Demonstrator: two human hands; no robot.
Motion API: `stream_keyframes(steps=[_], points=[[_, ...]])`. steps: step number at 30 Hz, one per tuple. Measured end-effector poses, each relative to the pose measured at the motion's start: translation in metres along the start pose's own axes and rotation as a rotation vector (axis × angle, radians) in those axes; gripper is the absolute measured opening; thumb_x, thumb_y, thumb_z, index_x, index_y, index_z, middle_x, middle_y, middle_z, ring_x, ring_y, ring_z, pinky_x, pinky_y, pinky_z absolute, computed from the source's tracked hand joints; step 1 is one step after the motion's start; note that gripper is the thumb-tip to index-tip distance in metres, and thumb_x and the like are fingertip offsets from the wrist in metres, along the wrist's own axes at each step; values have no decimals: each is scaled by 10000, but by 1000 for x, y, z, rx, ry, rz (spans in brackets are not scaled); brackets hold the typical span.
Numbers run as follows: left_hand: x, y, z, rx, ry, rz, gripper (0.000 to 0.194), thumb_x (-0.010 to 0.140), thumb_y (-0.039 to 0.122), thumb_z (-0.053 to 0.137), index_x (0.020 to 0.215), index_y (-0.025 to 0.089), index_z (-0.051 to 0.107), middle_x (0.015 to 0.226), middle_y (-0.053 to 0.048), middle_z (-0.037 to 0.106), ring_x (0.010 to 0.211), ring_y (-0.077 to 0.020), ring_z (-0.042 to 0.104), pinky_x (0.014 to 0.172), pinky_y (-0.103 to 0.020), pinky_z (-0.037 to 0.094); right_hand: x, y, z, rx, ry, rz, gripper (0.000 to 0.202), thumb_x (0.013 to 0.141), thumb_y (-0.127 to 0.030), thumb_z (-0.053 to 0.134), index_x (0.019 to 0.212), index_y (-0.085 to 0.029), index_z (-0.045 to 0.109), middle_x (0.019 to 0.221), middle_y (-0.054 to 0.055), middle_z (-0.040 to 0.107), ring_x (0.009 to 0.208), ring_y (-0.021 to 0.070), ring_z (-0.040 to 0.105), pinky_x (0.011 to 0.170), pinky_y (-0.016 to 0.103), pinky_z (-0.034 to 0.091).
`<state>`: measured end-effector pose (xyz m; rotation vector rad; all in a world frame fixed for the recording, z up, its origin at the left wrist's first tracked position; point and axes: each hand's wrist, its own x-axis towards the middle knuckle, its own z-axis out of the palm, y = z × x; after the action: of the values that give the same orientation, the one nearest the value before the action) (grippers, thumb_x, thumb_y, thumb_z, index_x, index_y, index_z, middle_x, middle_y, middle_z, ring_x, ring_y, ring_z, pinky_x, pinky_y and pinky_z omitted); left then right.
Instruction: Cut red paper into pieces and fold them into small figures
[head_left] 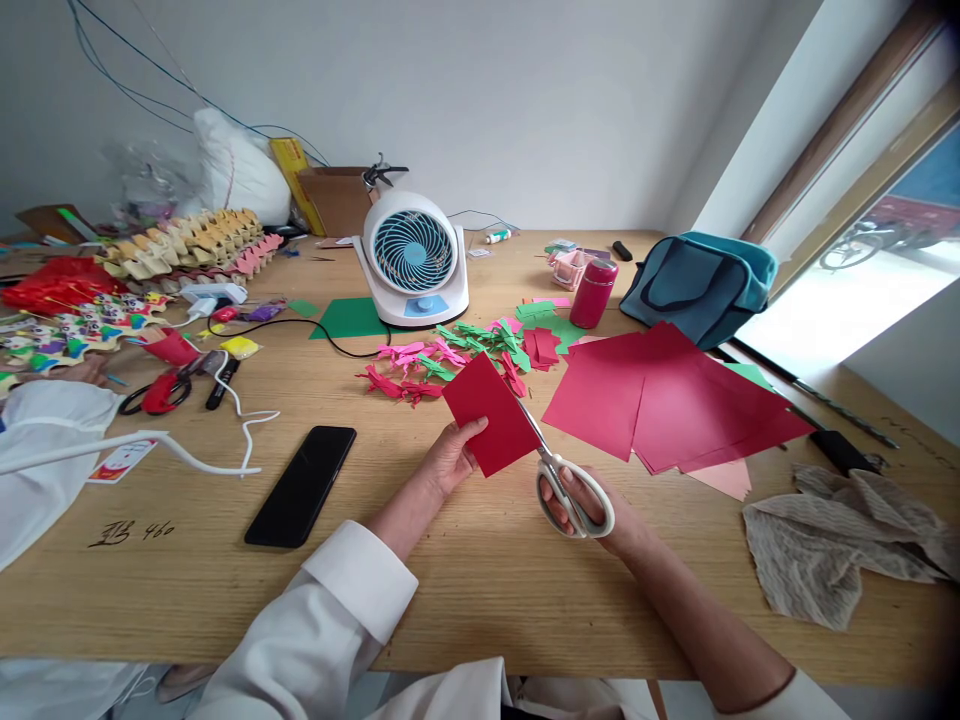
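My left hand (451,457) grips a red paper rectangle (491,415) by its lower left side, thumb on top. Around the handles of white-handled scissors (574,497) are the fingers of my right hand (581,500). The scissor blades point up and left, at the right edge of the red paper. Just behind the paper lies a pile of green, pink and red paper cutouts (480,345). Large red sheets (667,400) are spread on the table to the right.
A white fan (412,255) stands at the back, with a red canister (595,293) and blue bag (697,288) to its right. A black phone (300,486) lies left, near red-handled scissors (159,392). A crumpled cloth (825,545) is at right. A person's white sleeve (45,450) shows far left.
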<state>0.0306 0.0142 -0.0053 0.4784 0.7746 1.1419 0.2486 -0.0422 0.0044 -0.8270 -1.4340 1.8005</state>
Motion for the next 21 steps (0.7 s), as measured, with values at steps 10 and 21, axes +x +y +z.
stream_keyframes(steps=[10,21], points=[[8,5,-6,-38,135,39,338,687,265,824,984,160,700,946,-72,771,939,-234,724,875,-342,564,0,3,-3,2,-43,14,441,930,-589,487,848,-162,561,570,-23,502,438,88,446,408,208,286],[4,0,-4,30,63,40,293,659,232,849,915,154,727,928,-64,774,843,-203,725,755,-293,565,2,1,0,33,5,37,495,894,-647,499,868,-157,571,599,-5,545,464,102,487,422,212,334]])
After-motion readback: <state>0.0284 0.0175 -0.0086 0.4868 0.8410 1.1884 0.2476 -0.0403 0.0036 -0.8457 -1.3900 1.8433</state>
